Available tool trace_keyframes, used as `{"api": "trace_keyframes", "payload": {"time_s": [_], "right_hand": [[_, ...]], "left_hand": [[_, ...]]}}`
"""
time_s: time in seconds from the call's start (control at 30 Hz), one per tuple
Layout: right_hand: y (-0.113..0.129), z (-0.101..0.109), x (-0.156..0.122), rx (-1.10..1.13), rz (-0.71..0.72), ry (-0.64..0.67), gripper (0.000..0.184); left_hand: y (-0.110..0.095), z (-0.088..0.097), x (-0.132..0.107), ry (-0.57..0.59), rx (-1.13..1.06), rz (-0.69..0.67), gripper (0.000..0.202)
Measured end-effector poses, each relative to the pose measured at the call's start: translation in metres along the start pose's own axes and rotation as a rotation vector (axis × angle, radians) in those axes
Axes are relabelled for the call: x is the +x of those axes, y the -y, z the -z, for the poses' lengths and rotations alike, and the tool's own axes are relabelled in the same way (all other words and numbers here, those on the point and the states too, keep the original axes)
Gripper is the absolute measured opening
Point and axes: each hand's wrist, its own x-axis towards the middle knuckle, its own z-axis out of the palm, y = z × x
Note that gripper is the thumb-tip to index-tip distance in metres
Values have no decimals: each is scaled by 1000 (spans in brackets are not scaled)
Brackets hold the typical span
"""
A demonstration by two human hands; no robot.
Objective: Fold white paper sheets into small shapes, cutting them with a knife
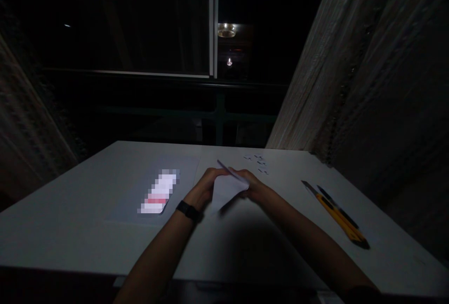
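With left hand (pixel 202 191) and right hand (pixel 255 188) each in a pinching grip on the folded white paper (pixel 226 191) held between them just above the worktop (pixel 105 210), a crisp crease probably wants edges matched first, then even pressure along the fold.

Both bare arms reach forward and lean in toward each other. The left hand (pixel 202 191) and right hand (pixel 257 190) sit close, fingers bent, pinching tight.
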Motion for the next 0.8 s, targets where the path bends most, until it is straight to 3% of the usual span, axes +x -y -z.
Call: {"api": "trace_keyframes", "payload": {"time_s": [0.27,0.6,0.8], "right_hand": [[0,3,3,-38,-58,46,45],[5,6,-2,-54,-116,130,47],[10,3,-7,-95,-116,118,48]], "left_hand": [[2,3,4,-6,7,-2,20],[0,4,3,-34,-23,8,12],[2,6,6,-27,-27,-1,13]]}}
